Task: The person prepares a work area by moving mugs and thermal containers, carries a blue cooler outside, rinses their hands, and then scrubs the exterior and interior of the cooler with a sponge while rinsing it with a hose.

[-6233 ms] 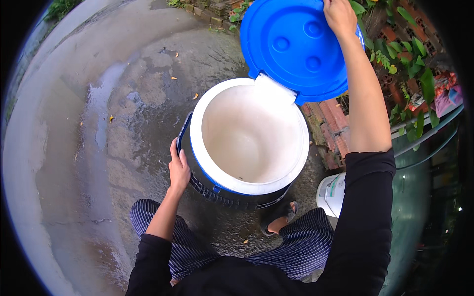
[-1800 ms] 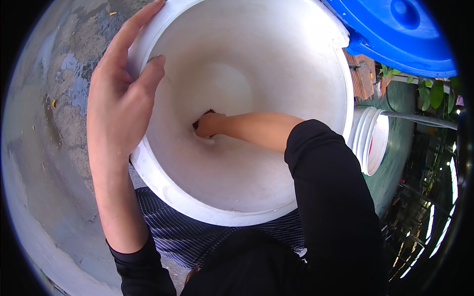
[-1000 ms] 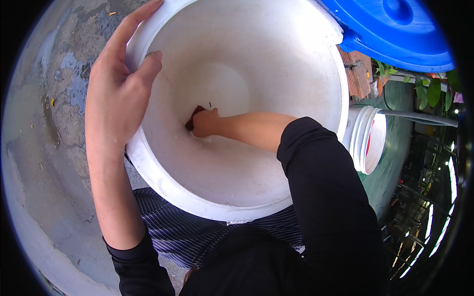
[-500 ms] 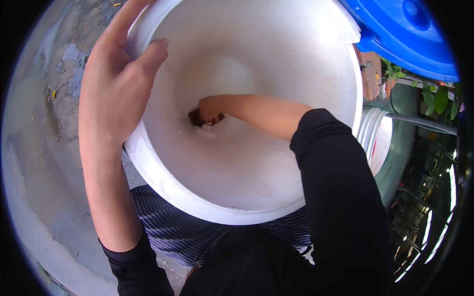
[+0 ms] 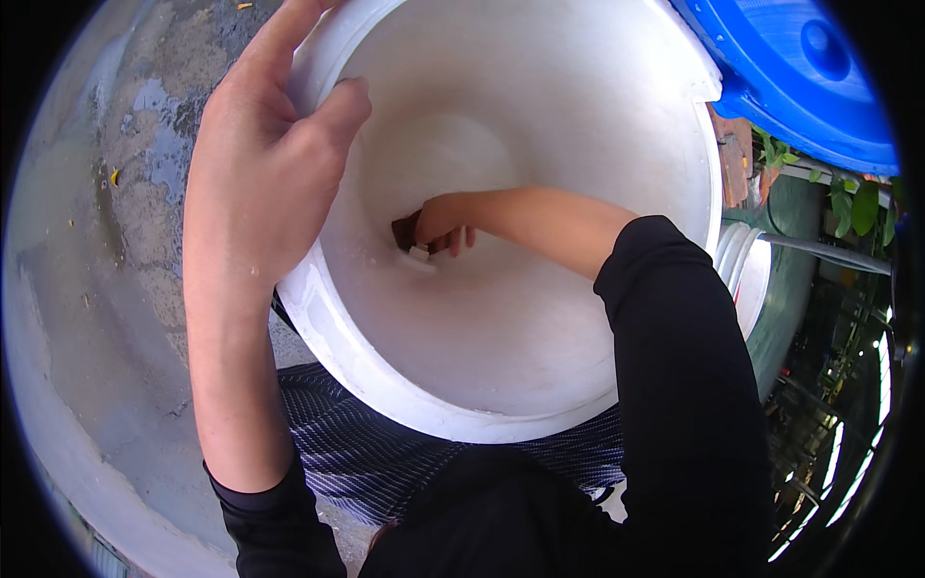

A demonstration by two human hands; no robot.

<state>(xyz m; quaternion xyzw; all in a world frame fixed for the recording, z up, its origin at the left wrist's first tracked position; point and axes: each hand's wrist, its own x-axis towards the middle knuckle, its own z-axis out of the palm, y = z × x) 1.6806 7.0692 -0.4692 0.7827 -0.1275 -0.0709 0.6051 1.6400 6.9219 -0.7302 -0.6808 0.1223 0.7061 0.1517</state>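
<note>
A large white plastic barrel [image 5: 568, 318] lies tilted with its wide mouth toward me. My left hand [image 5: 265, 159] grips its rim on the left, the thumb over the edge and the fingertips out of sight at the top. My right hand [image 5: 441, 220] reaches deep inside, near the bottom. Pressed under its fingers is a dark brown pad [image 5: 407, 231], partly hidden by the hand. A small whitish piece [image 5: 419, 252] shows just below the pad; I cannot tell whether it belongs to it.
At the upper right lies a big blue plastic lid [image 5: 790, 87]. A white ribbed bucket [image 5: 744, 265] stands right of the barrel, below bricks [image 5: 732, 159] and green leaves [image 5: 864, 207]. Wet grey concrete floor [image 5: 106, 318] stretches along the left. Dark patterned cloth [image 5: 356, 433] covers my lap.
The barrel and both my hands appear shifted a little to the right in view. My right hand stays inside with the pad, its fingers now slightly more spread.
</note>
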